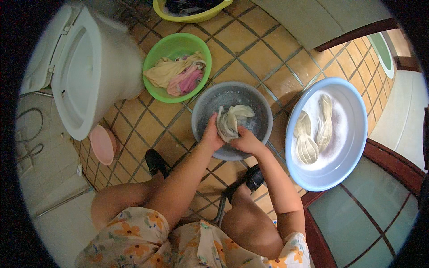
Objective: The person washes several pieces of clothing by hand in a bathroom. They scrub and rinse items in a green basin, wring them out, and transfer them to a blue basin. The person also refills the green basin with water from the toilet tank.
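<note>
Over a grey plastic basin (197,119) with water in it, both hands grip one bunched, wet, off-white cloth (229,124). My left hand (211,134) is closed on the cloth's left side, and my right hand (246,139) pinches its lower right edge. Part of the cloth spreads to the upper right inside the basin. Just up and left, a green basin (149,63) holds a cream cloth (162,72) and a pink cloth (191,80). To the right, a light blue basin (357,134) contains suds and a pair of pale shoes (306,147).
A yellow basin (201,16) with dark cloth stands at the top. The white toilet (114,60) is at the left, with a small pink basin (102,145) below it. A framed glass door (355,214) lies at the lower right. Black shoes flank the grey basin's near side.
</note>
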The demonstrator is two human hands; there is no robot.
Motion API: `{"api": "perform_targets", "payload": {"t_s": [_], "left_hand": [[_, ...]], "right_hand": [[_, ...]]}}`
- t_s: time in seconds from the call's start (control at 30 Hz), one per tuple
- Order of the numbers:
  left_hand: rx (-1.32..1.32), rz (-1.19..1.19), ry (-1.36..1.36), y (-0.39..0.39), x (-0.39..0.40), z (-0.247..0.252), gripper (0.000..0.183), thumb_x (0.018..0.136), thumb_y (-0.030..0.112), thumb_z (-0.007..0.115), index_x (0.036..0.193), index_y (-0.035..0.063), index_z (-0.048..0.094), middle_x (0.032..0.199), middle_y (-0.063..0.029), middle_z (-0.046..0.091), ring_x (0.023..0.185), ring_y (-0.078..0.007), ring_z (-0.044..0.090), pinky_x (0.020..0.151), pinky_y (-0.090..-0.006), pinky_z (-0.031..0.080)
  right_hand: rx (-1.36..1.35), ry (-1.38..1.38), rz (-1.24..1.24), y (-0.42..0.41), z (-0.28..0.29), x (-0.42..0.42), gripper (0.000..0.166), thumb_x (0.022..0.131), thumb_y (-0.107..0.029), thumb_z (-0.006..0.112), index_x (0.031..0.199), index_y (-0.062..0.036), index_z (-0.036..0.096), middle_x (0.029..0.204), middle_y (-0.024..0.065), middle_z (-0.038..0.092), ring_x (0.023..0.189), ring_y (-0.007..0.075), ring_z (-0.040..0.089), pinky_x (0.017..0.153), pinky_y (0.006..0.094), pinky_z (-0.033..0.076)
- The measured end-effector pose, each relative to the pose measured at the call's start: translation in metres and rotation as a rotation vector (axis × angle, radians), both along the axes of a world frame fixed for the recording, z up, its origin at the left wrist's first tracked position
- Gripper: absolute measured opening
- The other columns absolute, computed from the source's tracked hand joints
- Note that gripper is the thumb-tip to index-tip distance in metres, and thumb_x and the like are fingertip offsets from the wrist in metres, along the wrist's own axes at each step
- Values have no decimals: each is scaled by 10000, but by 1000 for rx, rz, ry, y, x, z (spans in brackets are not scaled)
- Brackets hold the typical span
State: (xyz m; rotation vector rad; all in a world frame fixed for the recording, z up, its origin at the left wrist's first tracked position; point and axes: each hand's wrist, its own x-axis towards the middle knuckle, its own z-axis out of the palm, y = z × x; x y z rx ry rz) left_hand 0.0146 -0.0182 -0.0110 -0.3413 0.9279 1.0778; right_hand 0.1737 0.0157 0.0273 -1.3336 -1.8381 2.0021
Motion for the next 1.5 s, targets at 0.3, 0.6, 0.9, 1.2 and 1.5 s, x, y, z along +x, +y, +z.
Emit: {"api": "perform_targets", "payload": {"t_s": [0.3,0.6,0.9,1.2,1.5], "left_hand": [[-243,63,542,-4,3,-31,425,917,310,568,1296,146,462,1233,-68,554,1065,-283,554,841,-442,472],[-171,91,245,-4,1,-52,562,913,510,511,1323,136,422,1249,-107,534,1021,-288,564,769,-417,506],[122,-204,69,21,-7,-22,492,921,499,504,1171,78,556,1024,-112,629,807,-228,615,733,-361,535],[-139,-50,399,13,24,-23,403,912,417,538,1157,96,541,989,-80,630,877,-255,603,785,-413,479],[-135,-63,740,18,-5,-12,395,933,271,541,1264,65,479,1250,-118,519,1110,-245,514,913,-362,428]], "right_hand": [[422,-767,-22,-25,-43,-22,353,856,-185,559,1147,6,495,1097,219,559,1039,398,565,837,481,504],[187,-400,-354,-20,-43,-26,506,829,-205,632,1200,81,440,1133,325,548,1001,454,583,809,480,482],[343,-349,-145,-44,79,-57,287,843,-301,616,939,-31,600,773,225,643,741,423,629,673,483,506],[418,-713,-14,16,-12,-12,306,892,-317,488,983,-57,621,1015,217,641,864,360,650,688,459,526],[428,-847,324,-16,-16,-19,748,793,-236,662,1425,-92,290,1344,275,395,1164,452,453,918,457,458]]}}
